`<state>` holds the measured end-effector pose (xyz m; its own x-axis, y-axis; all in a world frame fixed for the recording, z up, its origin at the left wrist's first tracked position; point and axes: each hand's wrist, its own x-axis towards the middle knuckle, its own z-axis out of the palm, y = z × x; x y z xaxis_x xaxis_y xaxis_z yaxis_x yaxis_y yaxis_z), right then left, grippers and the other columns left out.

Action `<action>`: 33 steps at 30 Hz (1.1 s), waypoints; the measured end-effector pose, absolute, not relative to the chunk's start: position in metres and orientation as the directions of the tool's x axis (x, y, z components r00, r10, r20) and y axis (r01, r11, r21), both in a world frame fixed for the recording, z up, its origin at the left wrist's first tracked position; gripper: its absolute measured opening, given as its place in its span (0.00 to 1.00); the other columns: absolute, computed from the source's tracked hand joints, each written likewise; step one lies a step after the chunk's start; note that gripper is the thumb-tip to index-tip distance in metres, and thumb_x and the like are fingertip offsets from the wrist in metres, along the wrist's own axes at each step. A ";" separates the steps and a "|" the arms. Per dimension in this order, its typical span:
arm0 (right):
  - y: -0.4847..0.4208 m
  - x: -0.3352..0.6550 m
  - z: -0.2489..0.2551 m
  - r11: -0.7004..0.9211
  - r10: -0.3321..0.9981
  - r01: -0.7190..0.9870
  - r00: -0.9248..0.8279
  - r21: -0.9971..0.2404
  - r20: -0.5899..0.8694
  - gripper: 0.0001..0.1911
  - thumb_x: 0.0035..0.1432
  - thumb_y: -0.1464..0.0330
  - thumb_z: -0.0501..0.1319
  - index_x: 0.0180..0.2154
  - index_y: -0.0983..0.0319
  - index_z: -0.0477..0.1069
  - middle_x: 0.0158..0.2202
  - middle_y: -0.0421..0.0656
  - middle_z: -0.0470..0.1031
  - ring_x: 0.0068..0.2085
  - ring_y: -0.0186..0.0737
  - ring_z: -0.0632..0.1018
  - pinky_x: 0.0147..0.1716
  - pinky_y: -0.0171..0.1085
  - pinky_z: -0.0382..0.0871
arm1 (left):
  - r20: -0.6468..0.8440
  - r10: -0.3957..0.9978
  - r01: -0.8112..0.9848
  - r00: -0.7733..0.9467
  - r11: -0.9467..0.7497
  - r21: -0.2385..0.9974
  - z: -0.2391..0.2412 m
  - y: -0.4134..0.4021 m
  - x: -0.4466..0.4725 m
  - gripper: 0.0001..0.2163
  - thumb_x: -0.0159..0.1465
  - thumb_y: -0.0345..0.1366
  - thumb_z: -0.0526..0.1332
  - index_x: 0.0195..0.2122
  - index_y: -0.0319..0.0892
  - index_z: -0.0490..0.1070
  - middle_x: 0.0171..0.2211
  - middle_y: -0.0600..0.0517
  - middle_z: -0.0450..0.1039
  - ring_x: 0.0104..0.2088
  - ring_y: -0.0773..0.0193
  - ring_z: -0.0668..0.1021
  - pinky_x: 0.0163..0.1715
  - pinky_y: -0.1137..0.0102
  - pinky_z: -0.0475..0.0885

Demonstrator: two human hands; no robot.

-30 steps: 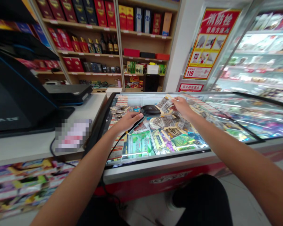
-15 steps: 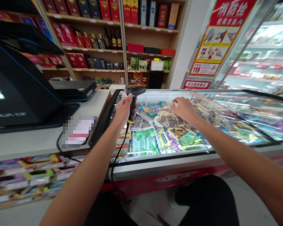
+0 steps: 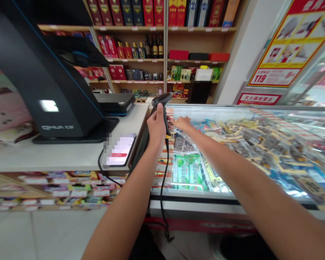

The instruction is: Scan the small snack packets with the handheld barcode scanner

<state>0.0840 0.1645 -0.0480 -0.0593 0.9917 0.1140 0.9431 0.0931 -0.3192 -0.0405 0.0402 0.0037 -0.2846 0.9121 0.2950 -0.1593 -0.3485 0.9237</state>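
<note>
The corded barcode scanner (image 3: 161, 99), likely light, rigid and best held by its handle (image 3: 167, 128), sits wrapped in your left hand (image 3: 156, 125) near the display freezer (image 3: 200, 207); whether your right hand (image 3: 182, 124), beside it, grips anything, I can't tell.

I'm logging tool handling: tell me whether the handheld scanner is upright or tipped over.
Upright: the left hand grips the scanner with its wider end on top and the cord hanging from the bottom.
</note>
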 end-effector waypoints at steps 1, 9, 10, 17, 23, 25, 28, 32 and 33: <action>0.167 0.081 -0.051 0.041 0.994 0.945 -0.005 -0.326 0.110 0.38 0.67 0.45 0.50 0.59 0.70 0.73 0.61 0.68 0.69 0.64 0.70 0.68 0.60 0.58 0.61 | 0.305 0.913 -0.150 -0.270 -0.353 0.924 0.003 0.040 -0.039 0.28 0.66 0.64 0.54 0.27 0.42 0.67 0.22 0.55 0.69 0.16 0.72 0.71 0.16 0.75 0.64; 0.178 0.085 -0.058 0.031 0.995 0.931 0.005 -0.365 0.097 0.39 0.61 0.42 0.58 0.66 0.55 0.67 0.64 0.56 0.67 0.65 0.69 0.65 0.60 0.59 0.61 | 0.344 0.912 -0.161 -0.223 -0.383 0.910 0.004 0.037 -0.036 0.27 0.66 0.64 0.55 0.31 0.42 0.69 0.24 0.55 0.73 0.17 0.72 0.71 0.16 0.74 0.63; 0.180 0.086 -0.057 0.060 0.995 0.934 -0.030 -0.352 0.091 0.37 0.62 0.42 0.58 0.65 0.54 0.69 0.63 0.55 0.69 0.64 0.69 0.66 0.60 0.59 0.61 | 0.346 0.912 -0.160 -0.221 -0.384 0.909 0.004 0.037 -0.036 0.27 0.66 0.65 0.55 0.30 0.42 0.69 0.24 0.54 0.73 0.17 0.72 0.71 0.16 0.74 0.64; 0.177 0.109 -0.045 0.211 0.974 0.970 -0.197 -0.124 0.116 0.32 0.61 0.43 0.60 0.54 0.58 0.80 0.61 0.60 0.71 0.66 0.72 0.64 0.60 0.58 0.62 | 0.344 0.913 -0.140 -0.221 -0.379 0.915 0.002 0.041 -0.038 0.29 0.65 0.66 0.55 0.28 0.42 0.68 0.24 0.53 0.73 0.17 0.70 0.73 0.16 0.73 0.62; 0.148 0.159 -0.029 0.261 0.959 0.965 -0.263 0.041 0.105 0.14 0.58 0.62 0.67 0.41 0.66 0.83 0.44 0.63 0.81 0.48 0.65 0.81 0.48 0.51 0.70 | 0.363 0.910 -0.149 -0.200 -0.394 0.907 0.000 0.039 -0.032 0.28 0.63 0.65 0.57 0.26 0.42 0.67 0.23 0.53 0.73 0.15 0.72 0.70 0.14 0.74 0.61; 0.135 0.180 -0.022 0.257 0.956 0.965 -0.261 0.046 0.136 0.12 0.57 0.66 0.65 0.41 0.66 0.82 0.44 0.62 0.82 0.46 0.63 0.81 0.46 0.49 0.70 | 0.376 0.910 -0.110 -0.171 -0.397 0.911 -0.001 0.038 -0.030 0.29 0.63 0.65 0.58 0.26 0.41 0.68 0.23 0.53 0.72 0.15 0.72 0.70 0.14 0.74 0.61; 0.115 0.211 -0.010 0.241 0.949 0.971 -0.236 0.001 0.209 0.13 0.59 0.67 0.61 0.43 0.64 0.81 0.42 0.55 0.83 0.43 0.55 0.81 0.43 0.43 0.70 | 0.429 0.902 -0.026 -0.053 -0.431 0.902 -0.002 0.035 -0.027 0.28 0.62 0.65 0.59 0.25 0.41 0.69 0.21 0.53 0.71 0.14 0.72 0.70 0.14 0.75 0.61; 0.091 0.243 0.007 0.224 0.945 0.868 -0.083 -0.443 0.315 0.08 0.58 0.67 0.60 0.34 0.63 0.77 0.27 0.42 0.77 0.31 0.42 0.77 0.34 0.36 0.67 | 0.470 0.835 0.050 0.285 -0.503 0.863 -0.002 0.029 -0.026 0.27 0.63 0.63 0.60 0.25 0.41 0.68 0.21 0.54 0.71 0.14 0.71 0.70 0.14 0.74 0.61; 0.086 0.249 0.010 0.218 0.946 0.821 -0.044 -0.527 0.322 0.08 0.58 0.67 0.59 0.31 0.62 0.75 0.24 0.40 0.74 0.29 0.40 0.75 0.32 0.35 0.67 | 0.462 0.799 0.067 0.385 -0.523 0.850 -0.002 0.027 -0.026 0.27 0.63 0.62 0.59 0.25 0.41 0.68 0.21 0.53 0.71 0.14 0.71 0.70 0.15 0.74 0.61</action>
